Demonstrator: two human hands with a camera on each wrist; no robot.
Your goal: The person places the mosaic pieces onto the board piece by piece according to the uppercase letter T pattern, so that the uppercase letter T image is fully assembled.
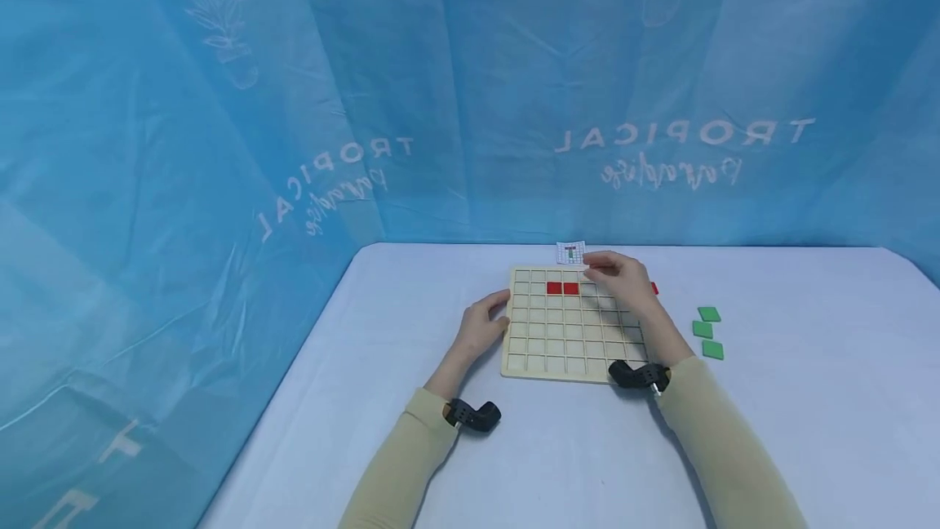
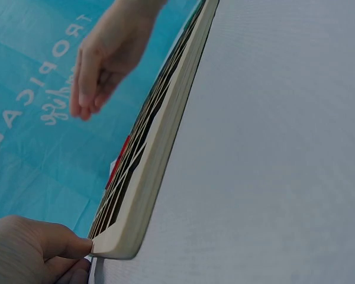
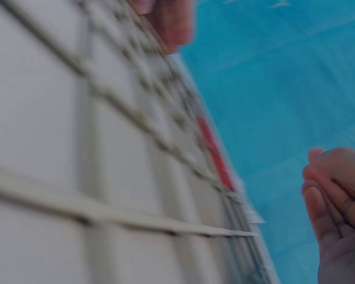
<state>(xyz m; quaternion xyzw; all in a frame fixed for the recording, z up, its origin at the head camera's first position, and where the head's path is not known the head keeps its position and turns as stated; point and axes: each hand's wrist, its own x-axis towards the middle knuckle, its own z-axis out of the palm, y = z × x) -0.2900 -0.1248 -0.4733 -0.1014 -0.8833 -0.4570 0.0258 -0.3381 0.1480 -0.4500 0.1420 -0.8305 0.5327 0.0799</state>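
Behind the gridded board [image 1: 555,331], mirrored "TROPICAL paradise" lettering [image 1: 681,133].

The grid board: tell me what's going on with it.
A person's left-hand grip holds the left edge of the grid board, while the right-hand grip hovers over its far side; whether that one holds anything can't be told. Two red tiles sit side by side in the second row from the far edge. Three green tiles lie off to the right, and a small patterned card lies just beyond the board.
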